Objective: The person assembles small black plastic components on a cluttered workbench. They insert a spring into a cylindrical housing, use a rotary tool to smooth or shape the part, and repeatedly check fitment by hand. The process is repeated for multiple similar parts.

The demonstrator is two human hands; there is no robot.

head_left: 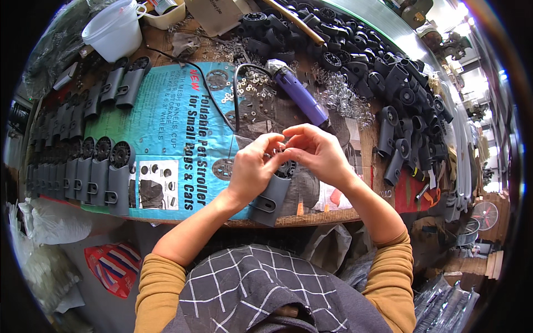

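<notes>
Head view: your left hand (252, 169) and right hand (317, 152) meet mid-worktop (322, 217), fingers curled in and fingertips nearly together. Something small may sit between them; too hidden to identify, and I can't tell how tightly either hand is pinched.

Key relation: the dark grey plastic bracket with a round, wheel-like end (271, 200) lies directly below your fingers, toward you. Long axis runs from the round end, just under the fingertips, down and slightly left to the slotted end at the worktop's front edge. Its body is nearer your left hand; the round end sits between both.

Containers: white plastic bucket (114, 36) far left, contents not readable. Cream plastic tub (166, 19) beside it holds a printed, can-like item. Loose on the worktop, not in containers: silvery coil springs (347, 97), right of the purple cylindrical tool (301, 94), and small pale nut-like pieces (250, 83), left of it. Similar grey brackets (100, 166) line up left.
</notes>
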